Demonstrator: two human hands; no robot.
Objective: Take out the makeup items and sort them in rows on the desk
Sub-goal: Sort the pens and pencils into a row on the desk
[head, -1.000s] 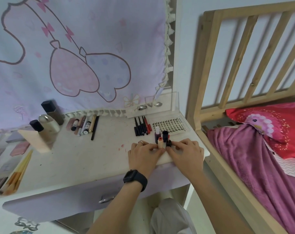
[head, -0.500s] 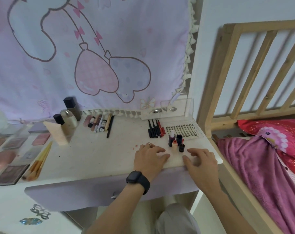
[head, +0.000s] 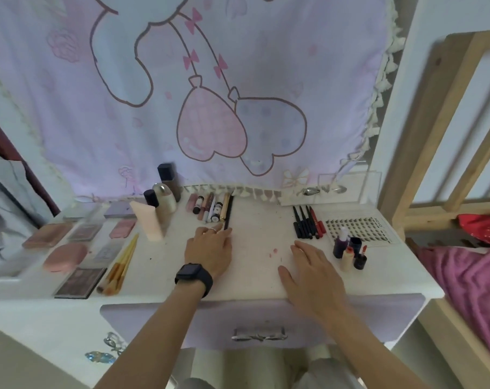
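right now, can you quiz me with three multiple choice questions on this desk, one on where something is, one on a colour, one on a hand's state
1. Where on the desk does the lash tray lie?
A front left corner
B back right corner
C dead centre

2. What colour are the brush handles?
A blue
B black
C yellow

3. How is the right hand?
A open, fingers straight, holding nothing
B a tight fist
C gripping something

Key:
1 B: it lies far back at the right end.
2 C: the handles are yellow-orange.
3 A: its fingers lie straight with nothing in them.
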